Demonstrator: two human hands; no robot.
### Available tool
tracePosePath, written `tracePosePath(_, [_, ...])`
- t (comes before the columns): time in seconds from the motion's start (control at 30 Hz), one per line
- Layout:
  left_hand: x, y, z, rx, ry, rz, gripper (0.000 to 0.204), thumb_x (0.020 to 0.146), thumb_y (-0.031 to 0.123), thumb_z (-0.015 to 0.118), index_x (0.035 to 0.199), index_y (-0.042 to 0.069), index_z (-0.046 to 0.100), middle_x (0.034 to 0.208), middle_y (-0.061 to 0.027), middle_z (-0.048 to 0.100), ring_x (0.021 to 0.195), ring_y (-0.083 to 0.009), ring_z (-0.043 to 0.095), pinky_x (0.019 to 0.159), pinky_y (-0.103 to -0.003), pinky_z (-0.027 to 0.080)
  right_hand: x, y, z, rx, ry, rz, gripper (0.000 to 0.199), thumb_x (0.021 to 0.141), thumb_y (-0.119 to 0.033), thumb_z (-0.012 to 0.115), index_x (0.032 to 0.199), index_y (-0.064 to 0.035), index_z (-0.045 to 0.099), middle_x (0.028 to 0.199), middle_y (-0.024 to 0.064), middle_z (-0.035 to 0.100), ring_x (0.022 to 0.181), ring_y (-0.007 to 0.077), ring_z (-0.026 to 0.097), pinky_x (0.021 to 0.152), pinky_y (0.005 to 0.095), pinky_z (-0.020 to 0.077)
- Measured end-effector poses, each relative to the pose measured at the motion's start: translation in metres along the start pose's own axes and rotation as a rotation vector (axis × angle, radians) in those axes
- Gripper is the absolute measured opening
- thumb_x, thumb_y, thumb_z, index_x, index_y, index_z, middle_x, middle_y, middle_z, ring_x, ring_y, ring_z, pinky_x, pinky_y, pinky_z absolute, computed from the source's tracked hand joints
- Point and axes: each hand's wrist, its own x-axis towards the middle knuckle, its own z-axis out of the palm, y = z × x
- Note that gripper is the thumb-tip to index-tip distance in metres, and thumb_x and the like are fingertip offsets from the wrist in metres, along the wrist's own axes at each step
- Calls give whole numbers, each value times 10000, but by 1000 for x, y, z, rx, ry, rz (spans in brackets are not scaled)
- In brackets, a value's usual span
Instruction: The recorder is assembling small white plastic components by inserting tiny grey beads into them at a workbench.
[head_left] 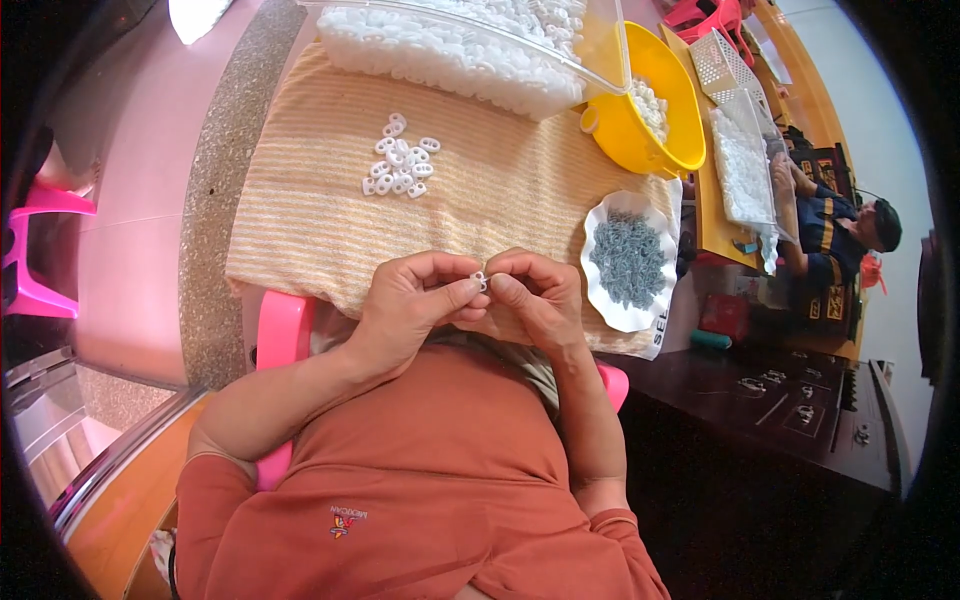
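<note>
My left hand (pixel 412 300) and my right hand (pixel 535 298) meet at the near edge of a yellow striped cloth (pixel 310 215). Between the fingertips of both hands sits one small white plastic piece (pixel 479 280). A loose cluster of the same white oval pieces (pixel 401 160) lies on the cloth further away. To the right of my right hand stands a white scalloped dish (pixel 600 290) filled with small grey parts (pixel 628 258).
A clear bin heaped with white pieces (pixel 450 45) stands at the far edge. A yellow bowl (pixel 640 130) holds more of them. Another person (pixel 835 235) sits at the right by white baskets (pixel 725 60). A pink stool (pixel 35 270) stands at left.
</note>
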Motion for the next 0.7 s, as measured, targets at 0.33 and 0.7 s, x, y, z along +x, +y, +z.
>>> tracePosePath(0.33, [0,1,0,17,-6,10,200,886,33,615,1071,-39,591,948,-100,653,825,-135,655,734,-244,563,0,-1,0,-48,-23,-32,99,885,-9,611,959,52,639,949,92,648,858,126,608,773,245,487])
tracePosePath(0.7, [-1,-5,1,64,21,56,187,884,26,616,1055,-49,600,931,-106,658,798,-133,655,711,-241,564,0,-3,2,-168,-24,-119,83,865,-11,632,908,56,655,895,97,658,821,133,606,739,251,483])
